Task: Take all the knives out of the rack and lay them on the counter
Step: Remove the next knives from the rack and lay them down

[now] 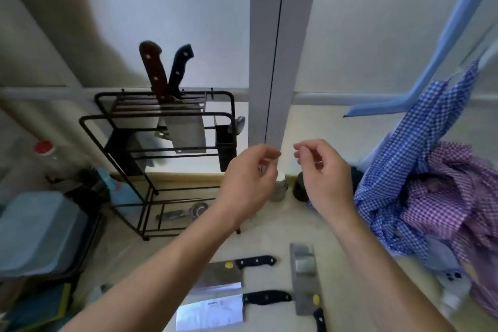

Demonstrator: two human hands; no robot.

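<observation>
I find two knives left in the rack (159, 127): one brown-handled (154, 70), one black-handled (179, 69), handles up and leaning, blades hanging down through the top slots. Three cleavers (221, 275) lie flat on the counter (269, 229) in front of the rack. Both hands hover to the right of the rack, below its top. My left hand (248, 183) is the nearer; the handles lie up and left of it. Both it and my right hand (323, 172) are loosely curled, half open, holding nothing.
</observation>
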